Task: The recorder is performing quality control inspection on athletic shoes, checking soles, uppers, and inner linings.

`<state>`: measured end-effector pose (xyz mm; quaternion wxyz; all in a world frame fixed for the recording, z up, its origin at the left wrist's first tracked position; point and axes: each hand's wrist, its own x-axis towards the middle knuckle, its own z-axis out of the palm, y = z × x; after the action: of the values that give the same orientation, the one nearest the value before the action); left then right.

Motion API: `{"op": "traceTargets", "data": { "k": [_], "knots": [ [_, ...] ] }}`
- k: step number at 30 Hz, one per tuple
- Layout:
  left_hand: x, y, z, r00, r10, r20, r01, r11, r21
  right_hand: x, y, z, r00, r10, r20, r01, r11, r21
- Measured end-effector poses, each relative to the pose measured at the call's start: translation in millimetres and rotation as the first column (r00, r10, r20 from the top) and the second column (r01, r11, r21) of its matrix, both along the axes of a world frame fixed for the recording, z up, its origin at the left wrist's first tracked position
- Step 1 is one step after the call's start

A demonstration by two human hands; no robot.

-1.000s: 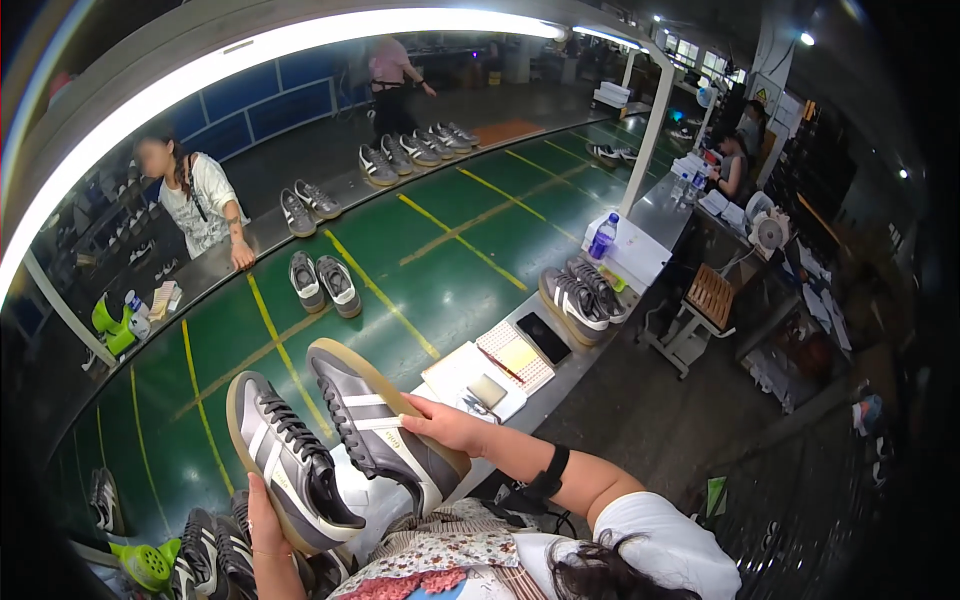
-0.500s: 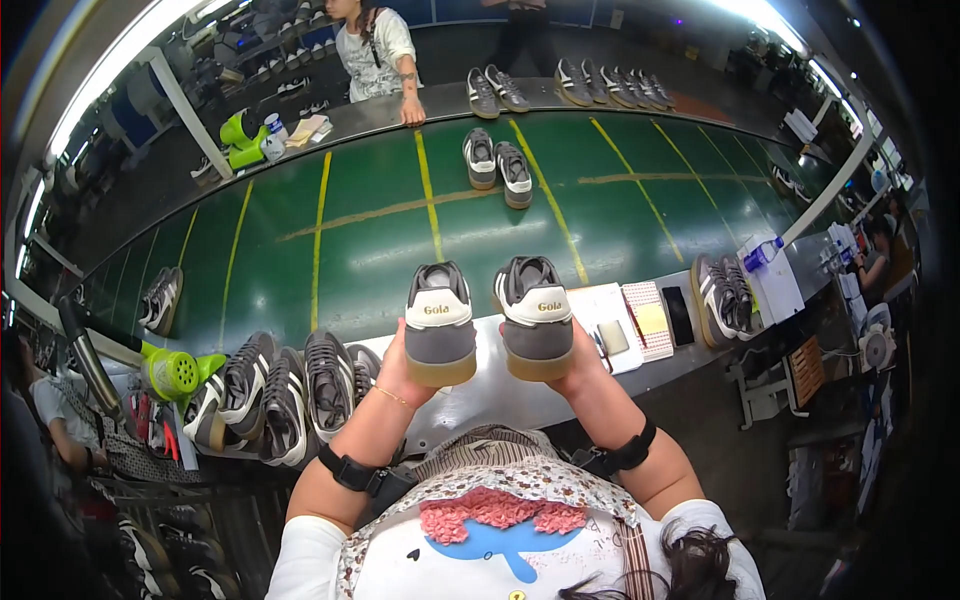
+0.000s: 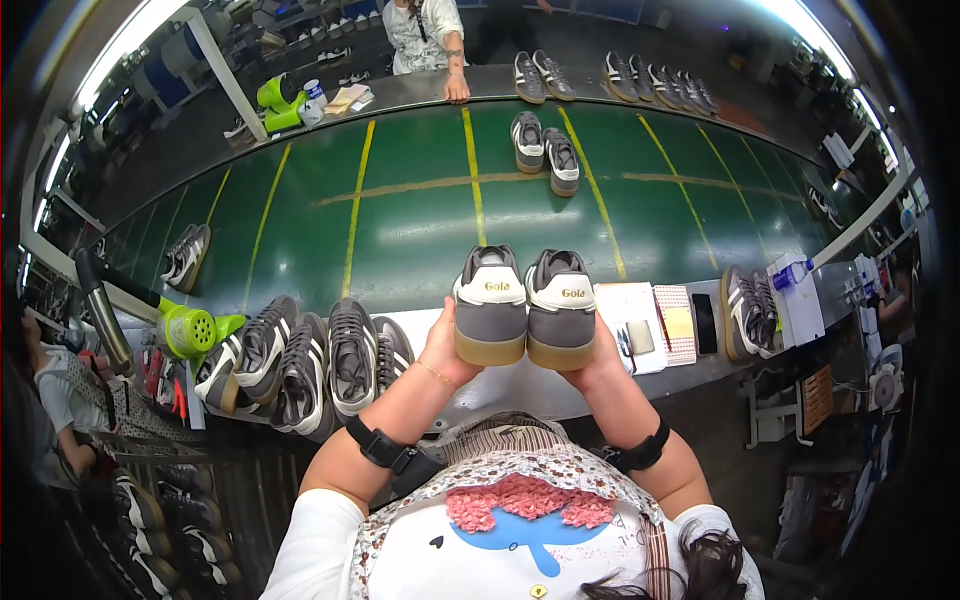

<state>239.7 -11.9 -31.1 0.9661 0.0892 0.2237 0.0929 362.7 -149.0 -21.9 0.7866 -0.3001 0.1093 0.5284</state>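
Two dark grey sneakers with white heel tabs and tan gum soles are held up side by side, heels facing me. My left hand grips the left sneaker along its outer side. Around the outer side of the right sneaker is my right hand. The inner edges of the two shoes are touching or nearly so. Most of my fingers are hidden behind the shoes. Both shoes are above the near metal ledge, in front of the green belt.
Several matching sneakers crowd the ledge at left beside a green blower. A notebook, a dark phone and another pair lie at right. One pair rests on the green belt. A person's hand touches the far ledge.
My hands have brought the two sneakers together from a gap apart. The whole view has shifted, so the surroundings sit further right and slightly higher.
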Motion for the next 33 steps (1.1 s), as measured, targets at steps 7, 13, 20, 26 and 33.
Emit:
{"op": "traceTargets", "data": {
  "k": [7,13,20,26,33],
  "knots": [
    [6.8,-2.7,-5.7,0.999,0.004,-0.041,-0.004,1.000,0.008,9.5,-0.4,-14.9,1.000,0.007,-0.019,-0.007,1.000,0.012],
    [11.1,6.5,-44.2,0.971,-0.108,-0.212,0.170,0.937,0.304,29.5,-10.1,-58.2,0.988,0.098,0.116,-0.098,0.995,-0.006],
    [-11.0,13.7,-135.6,0.854,-0.199,-0.481,0.520,0.278,0.807,55.6,-41.8,-188.9,0.279,0.671,0.687,-0.026,0.720,-0.693],
    [-25.3,22.6,-122.4,0.650,-0.334,-0.683,0.757,0.359,0.546,53.7,-33.1,-135.6,-0.221,0.808,0.547,0.172,0.584,-0.793],
    [-37.7,4.3,-97.8,0.672,-0.206,-0.711,0.707,0.464,0.533,5.2,1.4,-123.9,-0.589,0.772,0.237,0.206,0.427,-0.880]
  ]
}}
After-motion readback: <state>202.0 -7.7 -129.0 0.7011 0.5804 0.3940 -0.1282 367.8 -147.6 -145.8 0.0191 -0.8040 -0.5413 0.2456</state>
